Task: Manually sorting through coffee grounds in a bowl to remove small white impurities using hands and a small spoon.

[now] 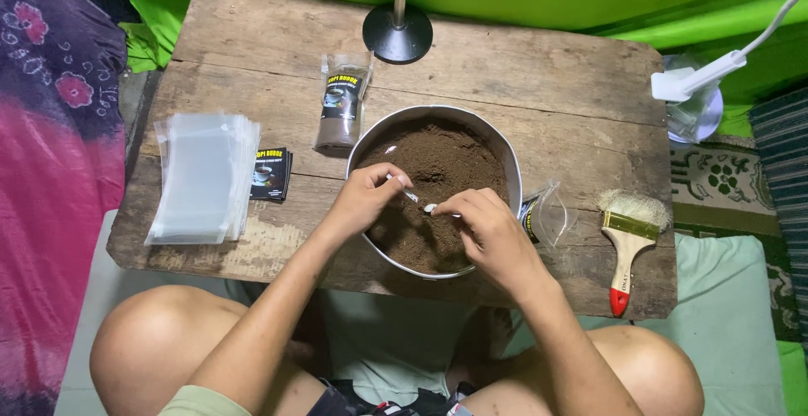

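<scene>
A worn wooden table (522, 71) is filling the middle of the frame, and at its centre a round metal basin (503, 153) is sitting, holding a deep bed of brown ground powder (446, 164). Both hands are working over the basin's lower half: the left hand (364, 200) is closing its fingers around the handle of a small spoon (411, 196), while the right hand (491, 229) is curling at the spoon's bowl end, apparently pinching something small that cannot be made out. By the look of it, a scoop of powder is being measured, so the next move is likely calling for a pouch held open. One clear pouch (547, 214) is lying at the basin's right edge; a filled, labelled pouch (341, 105) is standing at upper left. Further left, a stack of empty clear bags (202, 176) and small dark labels (271, 174) are waiting. A paintbrush (629, 243) is lying at right.
</scene>
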